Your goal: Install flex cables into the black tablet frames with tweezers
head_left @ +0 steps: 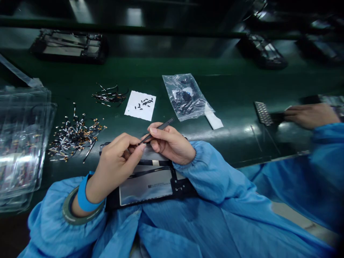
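Note:
My right hand (170, 143) holds a thin black stick-like tool (161, 128) slantwise, its lower tip pointing down to the left. At that tip, my left hand (120, 157) pinches with thumb and index finger; whatever lies between them is too small to make out. Beneath both hands lies an open device (147, 184) with a silver plate and black frame, close to my body. Beyond my hands, a white paper (137, 111) bears several small black pieces.
Flex cables (76, 138) are heaped at left beside stacked clear trays (21, 143). A smaller cable pile (109, 96) and a plastic bag (186, 98) lie farther back. Another person's hand (311, 115) is at right near a metal strip (263, 113). Devices (70, 44) line the back.

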### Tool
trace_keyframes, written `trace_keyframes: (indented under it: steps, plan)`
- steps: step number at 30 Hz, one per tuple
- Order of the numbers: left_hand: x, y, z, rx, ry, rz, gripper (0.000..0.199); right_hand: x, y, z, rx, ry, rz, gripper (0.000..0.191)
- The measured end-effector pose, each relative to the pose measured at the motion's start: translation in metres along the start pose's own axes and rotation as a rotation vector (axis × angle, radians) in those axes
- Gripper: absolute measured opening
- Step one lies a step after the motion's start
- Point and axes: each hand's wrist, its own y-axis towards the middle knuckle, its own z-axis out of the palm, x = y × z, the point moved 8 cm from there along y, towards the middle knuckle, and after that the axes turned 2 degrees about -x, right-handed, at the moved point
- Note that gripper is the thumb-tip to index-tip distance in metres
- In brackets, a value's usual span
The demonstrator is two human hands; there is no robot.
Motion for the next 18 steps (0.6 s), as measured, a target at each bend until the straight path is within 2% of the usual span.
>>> trace_keyframes:
  steps: [11,18]
  plan:
    - [0.0004,-0.0001,0.0001,0.010,-0.034,-0.009,0.012,-0.0007,-0.0006,-0.0004,-0.012,-0.019,0.003,0.032]
    - [0.0028,0.0004,0.0038,0.044,-0.144,-0.067,0.008,-0.0022,-0.0011,-0.0021,-0.028,0.019,0.041,0.031]
